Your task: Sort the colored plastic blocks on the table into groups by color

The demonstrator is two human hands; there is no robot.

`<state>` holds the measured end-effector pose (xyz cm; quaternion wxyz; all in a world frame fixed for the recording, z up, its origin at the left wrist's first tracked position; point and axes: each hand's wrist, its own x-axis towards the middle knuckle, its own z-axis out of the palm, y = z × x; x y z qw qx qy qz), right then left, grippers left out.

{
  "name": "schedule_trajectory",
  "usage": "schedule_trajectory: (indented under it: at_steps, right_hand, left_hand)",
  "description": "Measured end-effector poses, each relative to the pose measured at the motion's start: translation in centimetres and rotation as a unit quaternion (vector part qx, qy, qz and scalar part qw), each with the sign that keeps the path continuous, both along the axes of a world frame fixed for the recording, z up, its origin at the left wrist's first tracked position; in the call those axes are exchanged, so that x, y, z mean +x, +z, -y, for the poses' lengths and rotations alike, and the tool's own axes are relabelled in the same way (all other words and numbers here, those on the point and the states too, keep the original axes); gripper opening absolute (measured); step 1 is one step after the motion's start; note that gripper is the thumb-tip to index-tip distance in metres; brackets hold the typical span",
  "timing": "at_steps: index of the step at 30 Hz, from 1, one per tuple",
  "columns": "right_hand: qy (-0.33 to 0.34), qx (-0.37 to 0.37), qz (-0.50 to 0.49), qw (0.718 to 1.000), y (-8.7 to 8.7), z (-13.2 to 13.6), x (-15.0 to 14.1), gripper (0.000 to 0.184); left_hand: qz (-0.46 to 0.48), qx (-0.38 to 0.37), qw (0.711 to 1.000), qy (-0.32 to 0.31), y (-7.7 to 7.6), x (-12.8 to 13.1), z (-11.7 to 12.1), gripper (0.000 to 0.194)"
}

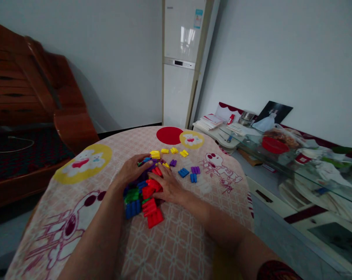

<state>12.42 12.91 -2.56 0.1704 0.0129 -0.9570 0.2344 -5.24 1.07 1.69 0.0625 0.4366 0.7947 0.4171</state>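
A pile of small ribbed plastic pieces in red, blue, green, purple and yellow lies on the tablecloth in front of me. My left hand [132, 169] curves around its far left side, thumb apart from the fingers, touching purple and blue pieces. From the right, my right hand [167, 184] rests over the red pieces [148, 190] with its fingers spread. Nearest me are more red pieces [154, 218], blue pieces [133, 210] and green pieces [132, 195]. Both palms hide part of the pile. I cannot make out the exact kind of these pieces.
Beyond my hands lie scattered yellow pieces [174, 150], blue pieces [183, 172] and purple pieces [195, 170]. The round table has a patterned cloth [170, 249]. A wooden bench [73, 120] stands left, a cluttered glass-topped cabinet [295, 173] right, a white air conditioner [178, 93] behind.
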Motion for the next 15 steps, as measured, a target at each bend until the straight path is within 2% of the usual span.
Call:
schedule_trajectory:
  at_steps: [4,6,8,10,11,13,14,15]
  right_hand:
    - [0.085,-0.026,-0.036,0.995,0.5,0.8,-1.1,0.092]
    - [0.081,-0.051,-0.070,0.993,0.6,-0.6,-0.2,0.079]
    - [0.001,-0.071,-0.109,0.991,0.9,-3.9,1.5,0.054]
    - [-0.147,-0.073,-0.146,0.976,1.4,-8.8,3.7,0.041]
    - [-0.229,-0.059,-0.160,0.958,1.8,-11.6,5.0,0.040]
    - [-0.400,-0.012,-0.154,0.903,2.7,-17.0,7.7,0.039]
    - [-0.450,0.017,-0.131,0.883,3.1,-19.3,8.9,0.037]
    - [-0.459,0.047,-0.108,0.881,3.4,-21.1,10.0,0.035]
  left_hand:
    - [-0.052,-0.049,0.997,-0.041,-0.1,0.6,-0.7,0.060]
    - [-0.056,-0.074,0.995,-0.024,-0.7,0.2,-0.6,0.061]
    - [-0.059,-0.097,0.994,-0.001,-1.3,-0.3,-0.4,0.062]
    - [-0.062,-0.104,0.993,0.012,-1.8,-0.7,-0.2,0.060]
    - [-0.064,-0.101,0.993,0.013,-2.0,-0.8,-0.1,0.058]
    - [-0.067,-0.090,0.994,0.013,-2.1,-0.9,-0.1,0.055]
    - [-0.069,-0.085,0.994,0.013,-2.0,-0.8,-0.1,0.054]
    - [-0.070,-0.080,0.994,0.014,-2.0,-0.7,-0.1,0.053]
